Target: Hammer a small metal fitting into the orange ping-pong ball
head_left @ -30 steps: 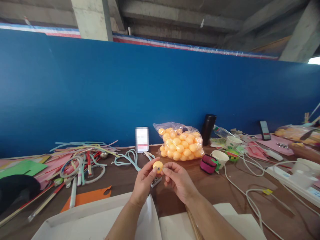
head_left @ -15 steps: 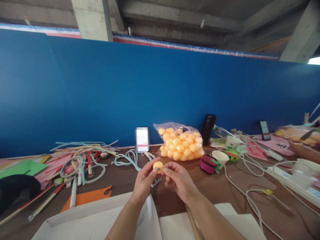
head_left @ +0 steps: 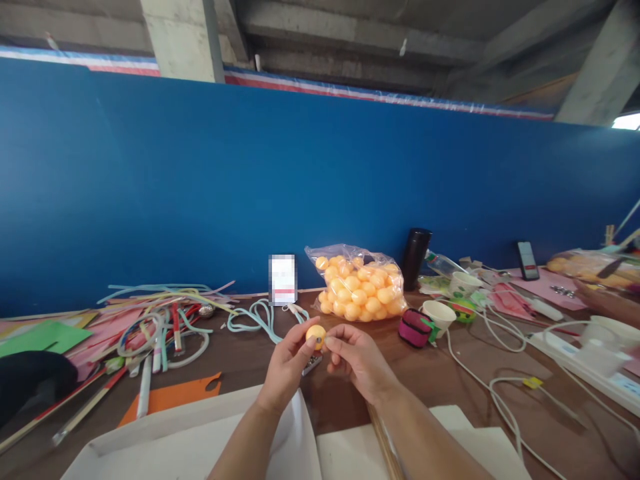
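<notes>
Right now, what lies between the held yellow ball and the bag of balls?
In the head view, only bare brown tabletop shows between the yellow ball, held in the left fingers, and the bag of balls.

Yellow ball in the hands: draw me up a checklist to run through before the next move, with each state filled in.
1. Yellow ball gripped: ok, pinched between thumb and fingers of the left hand.
2. Dark spot on the ball in sight: ok, though whether it is a hole or a fitted piece, cannot tell.
3. Right hand holding a part: cannot tell; its fingertips are pinched close by the ball.
4. Small container below in full view: not ok, the hands partly cover it.
5. Bag of balls clear of the hands: ok, it sits beyond them.
</notes>
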The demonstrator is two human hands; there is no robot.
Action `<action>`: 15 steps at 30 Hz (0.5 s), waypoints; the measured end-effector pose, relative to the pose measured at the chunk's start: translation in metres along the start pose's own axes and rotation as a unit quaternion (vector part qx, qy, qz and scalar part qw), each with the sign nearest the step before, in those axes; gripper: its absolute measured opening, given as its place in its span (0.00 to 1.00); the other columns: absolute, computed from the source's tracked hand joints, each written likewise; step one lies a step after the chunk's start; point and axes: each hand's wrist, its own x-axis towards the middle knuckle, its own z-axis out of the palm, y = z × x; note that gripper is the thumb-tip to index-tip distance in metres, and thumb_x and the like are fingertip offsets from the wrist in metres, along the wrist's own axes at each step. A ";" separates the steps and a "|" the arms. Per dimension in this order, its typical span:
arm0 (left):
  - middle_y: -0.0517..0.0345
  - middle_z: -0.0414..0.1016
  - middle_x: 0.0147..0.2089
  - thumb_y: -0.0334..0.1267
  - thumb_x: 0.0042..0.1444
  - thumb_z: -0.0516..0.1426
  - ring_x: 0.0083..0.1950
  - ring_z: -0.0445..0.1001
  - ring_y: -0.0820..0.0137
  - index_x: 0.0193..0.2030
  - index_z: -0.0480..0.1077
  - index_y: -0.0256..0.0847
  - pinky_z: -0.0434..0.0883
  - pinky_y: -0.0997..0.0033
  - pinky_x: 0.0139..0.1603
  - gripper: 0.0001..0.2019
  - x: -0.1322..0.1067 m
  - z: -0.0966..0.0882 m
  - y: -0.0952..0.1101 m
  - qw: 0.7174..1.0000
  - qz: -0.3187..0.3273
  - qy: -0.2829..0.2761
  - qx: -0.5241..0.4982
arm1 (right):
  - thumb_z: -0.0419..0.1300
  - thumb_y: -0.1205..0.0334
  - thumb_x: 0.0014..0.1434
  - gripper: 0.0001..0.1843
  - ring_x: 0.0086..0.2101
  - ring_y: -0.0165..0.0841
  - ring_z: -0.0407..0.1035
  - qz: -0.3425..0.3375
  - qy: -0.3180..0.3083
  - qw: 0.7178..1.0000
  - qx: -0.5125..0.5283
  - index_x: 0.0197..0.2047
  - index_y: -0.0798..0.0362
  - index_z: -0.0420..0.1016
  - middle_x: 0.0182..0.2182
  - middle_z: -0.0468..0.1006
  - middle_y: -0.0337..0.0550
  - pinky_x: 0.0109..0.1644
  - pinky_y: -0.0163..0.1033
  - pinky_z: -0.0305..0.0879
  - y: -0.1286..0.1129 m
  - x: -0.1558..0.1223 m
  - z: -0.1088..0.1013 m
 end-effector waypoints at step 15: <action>0.50 0.76 0.43 0.46 0.53 0.60 0.38 0.74 0.67 0.55 0.72 0.41 0.71 0.65 0.44 0.23 0.000 0.001 -0.006 0.999 -0.023 0.002 -0.037 | 0.69 0.52 0.48 0.18 0.19 0.23 0.63 0.000 0.002 1.000 -0.018 0.30 0.54 0.68 0.22 0.74 0.34 0.27 0.33 0.68 0.005 0.003 0.000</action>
